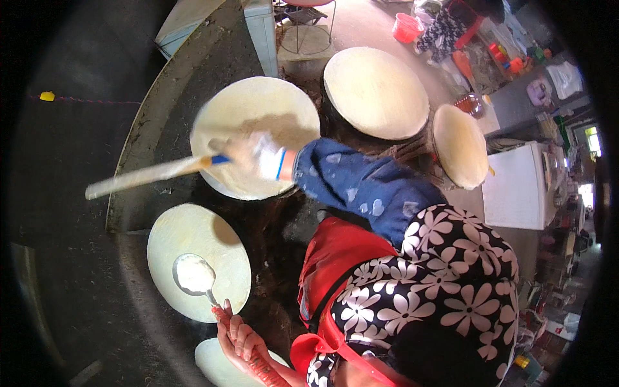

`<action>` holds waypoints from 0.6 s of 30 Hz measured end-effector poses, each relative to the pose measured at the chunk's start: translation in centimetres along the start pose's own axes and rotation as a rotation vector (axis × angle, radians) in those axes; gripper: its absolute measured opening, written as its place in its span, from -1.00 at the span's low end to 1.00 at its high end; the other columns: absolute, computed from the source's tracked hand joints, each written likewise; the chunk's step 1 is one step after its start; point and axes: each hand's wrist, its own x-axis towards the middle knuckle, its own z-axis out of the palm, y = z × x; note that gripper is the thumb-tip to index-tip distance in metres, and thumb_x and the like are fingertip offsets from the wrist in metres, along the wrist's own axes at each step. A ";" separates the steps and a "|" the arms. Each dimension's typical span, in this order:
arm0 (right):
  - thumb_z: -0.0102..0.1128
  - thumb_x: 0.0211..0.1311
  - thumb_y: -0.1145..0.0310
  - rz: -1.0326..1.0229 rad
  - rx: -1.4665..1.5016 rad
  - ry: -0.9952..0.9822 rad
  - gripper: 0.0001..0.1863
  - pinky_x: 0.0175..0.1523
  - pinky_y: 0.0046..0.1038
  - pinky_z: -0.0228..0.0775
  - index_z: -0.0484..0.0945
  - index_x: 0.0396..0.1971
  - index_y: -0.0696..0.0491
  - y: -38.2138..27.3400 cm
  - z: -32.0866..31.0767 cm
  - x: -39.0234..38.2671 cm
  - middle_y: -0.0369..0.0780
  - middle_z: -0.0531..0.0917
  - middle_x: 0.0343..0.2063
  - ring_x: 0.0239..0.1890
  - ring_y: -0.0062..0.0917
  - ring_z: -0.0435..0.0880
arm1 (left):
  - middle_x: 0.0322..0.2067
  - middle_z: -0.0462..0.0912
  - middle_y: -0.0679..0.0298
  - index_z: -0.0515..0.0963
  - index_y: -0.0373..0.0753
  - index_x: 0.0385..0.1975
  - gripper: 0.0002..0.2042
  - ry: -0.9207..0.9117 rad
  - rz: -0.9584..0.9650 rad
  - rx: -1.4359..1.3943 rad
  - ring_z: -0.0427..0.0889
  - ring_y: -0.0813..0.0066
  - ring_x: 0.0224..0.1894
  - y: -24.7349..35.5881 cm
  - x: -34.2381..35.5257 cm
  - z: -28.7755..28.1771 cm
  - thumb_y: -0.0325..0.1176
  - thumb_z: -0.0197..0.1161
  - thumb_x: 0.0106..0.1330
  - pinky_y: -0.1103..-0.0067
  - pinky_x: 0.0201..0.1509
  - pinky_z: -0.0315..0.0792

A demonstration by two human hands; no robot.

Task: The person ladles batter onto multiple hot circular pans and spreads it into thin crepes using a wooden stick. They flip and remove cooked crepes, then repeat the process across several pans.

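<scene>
My right hand [251, 155], in a white glove below a blue sleeve, grips a pale wooden spreader [138, 177] with a blue band, blurred by motion. It is over a large round griddle [251, 103] coated with a pale layer that is browner near the middle. My left hand [238, 338] is closed round the red handle of a metal ladle [193, 275] holding white batter. The ladle's bowl is over a lower, pale-coated griddle [184, 232]. Part of another pale round surface [216, 361] shows below, behind my left hand.
More coated griddles stand at the upper right [374, 90] and right [459, 145]. A curved ledge [148, 122] runs along the left. Beyond are a white appliance [512, 187], a red bucket [407, 27], another person [445, 35] and cluttered shelves. A yellow tag [47, 96] lies at far left.
</scene>
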 end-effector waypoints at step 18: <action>0.13 0.08 0.16 0.091 0.025 -0.290 -0.38 0.01 -0.27 0.38 0.29 0.22 -0.23 15.1 -3.5 13.2 -0.04 0.59 -0.12 -0.09 -0.14 0.57 | -0.51 0.20 0.32 0.01 -0.49 0.26 -0.50 0.103 0.159 -0.115 0.22 0.62 -0.66 -2.5 0.2 3.8 -0.27 -0.21 0.45 0.72 -0.71 0.17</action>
